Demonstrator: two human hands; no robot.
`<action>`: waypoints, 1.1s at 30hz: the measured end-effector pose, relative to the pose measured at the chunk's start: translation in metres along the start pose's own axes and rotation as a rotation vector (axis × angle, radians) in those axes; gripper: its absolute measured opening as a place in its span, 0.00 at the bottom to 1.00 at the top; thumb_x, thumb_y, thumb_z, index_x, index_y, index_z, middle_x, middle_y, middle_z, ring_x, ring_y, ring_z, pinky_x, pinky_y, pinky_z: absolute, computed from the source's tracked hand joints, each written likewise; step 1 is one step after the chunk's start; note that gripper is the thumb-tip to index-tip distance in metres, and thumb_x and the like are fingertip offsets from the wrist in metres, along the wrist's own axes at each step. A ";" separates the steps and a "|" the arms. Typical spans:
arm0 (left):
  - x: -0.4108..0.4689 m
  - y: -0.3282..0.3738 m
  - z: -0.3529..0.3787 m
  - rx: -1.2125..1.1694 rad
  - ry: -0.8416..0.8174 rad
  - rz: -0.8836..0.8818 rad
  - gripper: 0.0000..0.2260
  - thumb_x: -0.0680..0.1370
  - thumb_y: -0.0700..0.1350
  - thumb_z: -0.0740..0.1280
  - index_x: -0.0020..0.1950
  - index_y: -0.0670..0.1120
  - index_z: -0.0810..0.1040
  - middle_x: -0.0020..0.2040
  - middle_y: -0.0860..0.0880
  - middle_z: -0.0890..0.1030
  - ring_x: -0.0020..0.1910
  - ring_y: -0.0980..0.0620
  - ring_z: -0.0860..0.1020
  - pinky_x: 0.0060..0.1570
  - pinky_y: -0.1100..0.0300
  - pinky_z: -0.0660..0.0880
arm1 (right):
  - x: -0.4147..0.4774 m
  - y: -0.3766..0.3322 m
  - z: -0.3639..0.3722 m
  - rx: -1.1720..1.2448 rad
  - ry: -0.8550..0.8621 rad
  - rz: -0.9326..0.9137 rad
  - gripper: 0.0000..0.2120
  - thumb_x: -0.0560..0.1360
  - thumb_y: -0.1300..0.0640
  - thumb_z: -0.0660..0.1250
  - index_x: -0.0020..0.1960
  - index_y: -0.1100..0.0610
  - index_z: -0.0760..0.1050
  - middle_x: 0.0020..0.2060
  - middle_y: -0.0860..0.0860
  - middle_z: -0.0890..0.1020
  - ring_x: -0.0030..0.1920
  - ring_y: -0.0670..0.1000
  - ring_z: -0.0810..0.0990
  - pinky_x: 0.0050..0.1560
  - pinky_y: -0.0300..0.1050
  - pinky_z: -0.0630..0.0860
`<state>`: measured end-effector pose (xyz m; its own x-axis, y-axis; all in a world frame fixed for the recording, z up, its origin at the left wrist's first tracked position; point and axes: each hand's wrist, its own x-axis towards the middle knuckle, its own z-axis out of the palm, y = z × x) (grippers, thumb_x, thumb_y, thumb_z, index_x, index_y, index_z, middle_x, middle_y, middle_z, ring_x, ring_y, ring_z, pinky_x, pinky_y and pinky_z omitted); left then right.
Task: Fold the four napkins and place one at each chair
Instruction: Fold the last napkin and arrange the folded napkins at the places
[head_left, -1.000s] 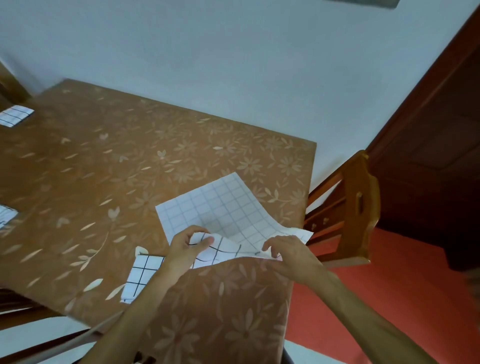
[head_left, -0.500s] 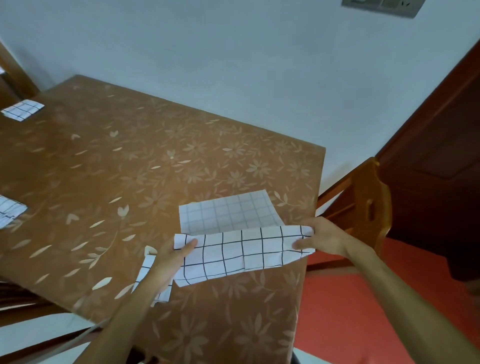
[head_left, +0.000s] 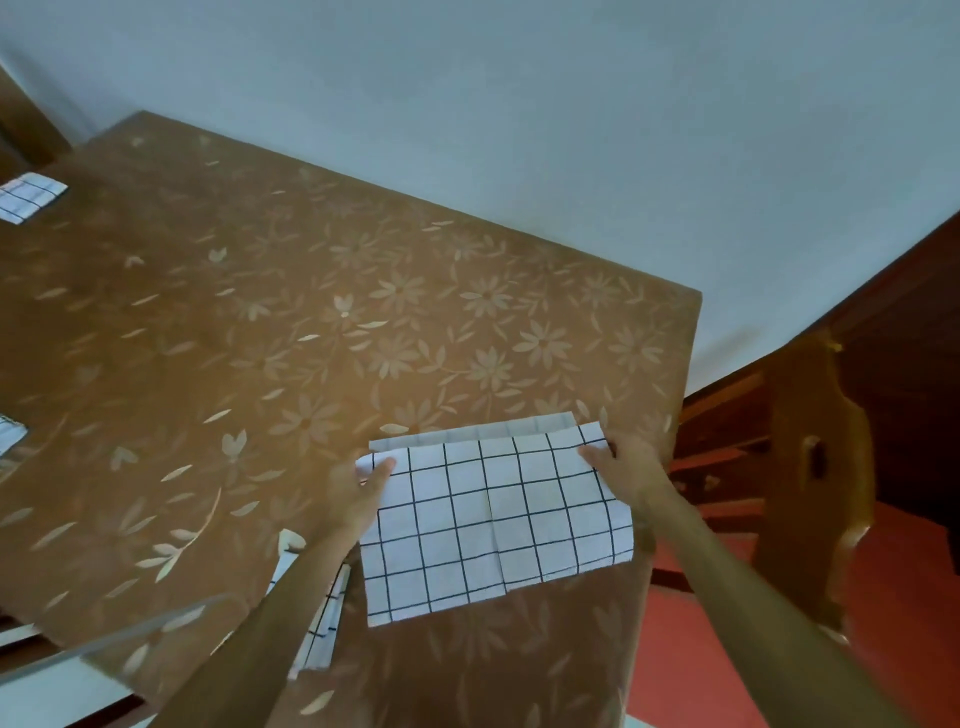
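The left hand (head_left: 358, 493) and the right hand (head_left: 631, 470) are each pinching a far corner of the checked napkin (head_left: 493, 525). It is lying doubled over at the floral worktop's (head_left: 311, 312) near right corner, beside a wooden chair (head_left: 810, 467).

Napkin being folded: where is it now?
The napkin lies on the table at its near right corner in the head view, beside the wooden chair, its far corners pinched by the left hand and right hand.
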<state>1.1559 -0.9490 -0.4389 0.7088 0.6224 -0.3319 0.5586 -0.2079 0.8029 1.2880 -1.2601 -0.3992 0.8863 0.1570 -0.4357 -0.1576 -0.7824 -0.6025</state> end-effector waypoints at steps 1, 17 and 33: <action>0.007 -0.001 0.003 0.000 -0.010 0.004 0.10 0.78 0.46 0.71 0.50 0.39 0.78 0.43 0.45 0.78 0.45 0.48 0.75 0.38 0.61 0.68 | 0.012 0.000 0.005 -0.017 -0.014 0.022 0.12 0.78 0.53 0.64 0.58 0.57 0.77 0.44 0.58 0.82 0.41 0.50 0.78 0.48 0.47 0.73; 0.062 -0.023 0.032 0.100 -0.040 0.042 0.22 0.67 0.63 0.68 0.44 0.44 0.78 0.37 0.50 0.77 0.38 0.49 0.76 0.37 0.61 0.68 | 0.076 0.017 0.054 -0.047 0.139 -0.012 0.24 0.77 0.54 0.69 0.70 0.56 0.69 0.63 0.55 0.74 0.65 0.57 0.72 0.66 0.52 0.70; -0.031 -0.050 0.103 0.931 -0.288 0.739 0.27 0.82 0.54 0.55 0.79 0.43 0.60 0.80 0.40 0.56 0.79 0.40 0.55 0.73 0.39 0.60 | 0.004 0.007 0.158 -0.635 0.021 -0.591 0.27 0.81 0.51 0.48 0.78 0.60 0.55 0.79 0.57 0.54 0.79 0.55 0.52 0.76 0.56 0.58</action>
<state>1.1505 -1.0352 -0.5200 0.9897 -0.0394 -0.1378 -0.0077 -0.9748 0.2231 1.2219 -1.1699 -0.5109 0.7550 0.6377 -0.1526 0.5988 -0.7653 -0.2360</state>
